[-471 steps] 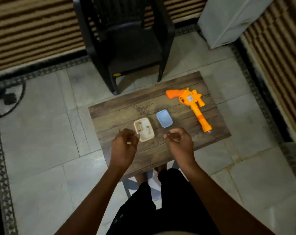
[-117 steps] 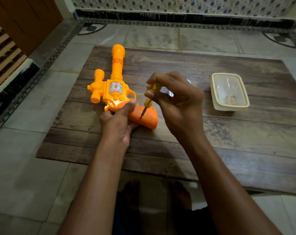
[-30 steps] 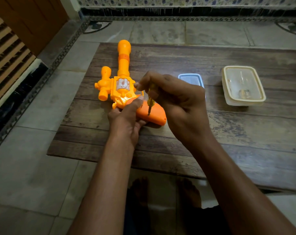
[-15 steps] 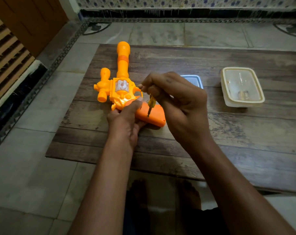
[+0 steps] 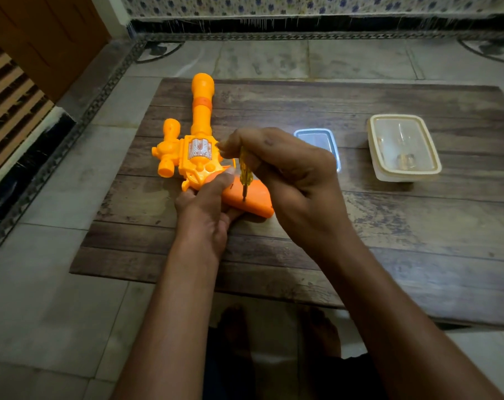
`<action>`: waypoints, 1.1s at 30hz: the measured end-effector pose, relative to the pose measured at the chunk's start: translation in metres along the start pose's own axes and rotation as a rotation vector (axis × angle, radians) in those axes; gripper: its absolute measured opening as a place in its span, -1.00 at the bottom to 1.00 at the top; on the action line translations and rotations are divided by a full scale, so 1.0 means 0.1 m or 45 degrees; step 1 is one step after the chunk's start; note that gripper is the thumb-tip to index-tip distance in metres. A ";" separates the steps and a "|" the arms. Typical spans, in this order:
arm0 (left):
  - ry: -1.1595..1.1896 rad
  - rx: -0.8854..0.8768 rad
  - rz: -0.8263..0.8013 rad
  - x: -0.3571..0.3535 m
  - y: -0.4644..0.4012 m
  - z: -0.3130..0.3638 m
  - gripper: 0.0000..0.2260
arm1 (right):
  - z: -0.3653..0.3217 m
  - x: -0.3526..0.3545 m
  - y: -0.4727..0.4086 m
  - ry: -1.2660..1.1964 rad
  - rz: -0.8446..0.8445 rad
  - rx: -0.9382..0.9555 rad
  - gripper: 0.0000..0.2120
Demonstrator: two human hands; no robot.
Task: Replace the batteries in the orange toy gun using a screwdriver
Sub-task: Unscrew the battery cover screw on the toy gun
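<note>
Orange toy gun [image 5: 197,153] flat on its side on the wooden counter [image 5: 360,226], barrel pointing away from the person, handle turned toward the grips so its broad face lies upward for the tool. Left grip [image 5: 206,209] wrapped around the gun where body meets handle, thumb laid across the top and fingers tucked beneath, apparently pinning the toy so it cannot twist under a turning force. Right grip [image 5: 285,174] closed on the yellow screwdriver [image 5: 245,174], handle pinched up near the fingertips, shaft near upright, tip set down on the darker orange handle face just right of the left thumb, presumably seated in the battery-cover screw, though the screw itself too small to make out. Judged stage: still loosening the cover, compartment shut, no batteries out yet. Beyond the right grip, partly hidden behind its knuckles, a small blue-rimmed lid [image 5: 317,140]; farther right and well apart, an open cream container [image 5: 403,148] with something small lying in it, possibly the batteries, kept within reach for the swap. Risk as judged: tip slipping off the smooth plastic if not held square to the screw.
</note>
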State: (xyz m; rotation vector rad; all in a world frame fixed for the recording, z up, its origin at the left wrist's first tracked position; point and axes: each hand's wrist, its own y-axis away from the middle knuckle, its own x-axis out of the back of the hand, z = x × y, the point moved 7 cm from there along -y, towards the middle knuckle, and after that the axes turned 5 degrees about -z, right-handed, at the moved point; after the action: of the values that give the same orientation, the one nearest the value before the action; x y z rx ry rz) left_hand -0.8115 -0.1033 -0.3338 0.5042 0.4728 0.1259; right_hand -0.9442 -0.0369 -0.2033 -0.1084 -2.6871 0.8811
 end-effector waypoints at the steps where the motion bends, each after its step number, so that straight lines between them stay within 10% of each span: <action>1: -0.012 0.001 -0.003 0.00 0.00 0.00 -0.51 | 0.00 -0.02 0.00 0.019 0.010 0.011 -0.79; 33: 0.091 0.021 -0.137 -0.02 0.03 -0.02 -0.53 | 0.05 0.08 0.04 0.094 0.126 0.016 -0.57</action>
State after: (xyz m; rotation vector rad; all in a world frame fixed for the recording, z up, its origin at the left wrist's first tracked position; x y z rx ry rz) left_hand -0.8141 -0.1003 -0.3328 0.4907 0.5700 0.0371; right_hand -0.9534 -0.0354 -0.2068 -0.2682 -2.6270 0.9043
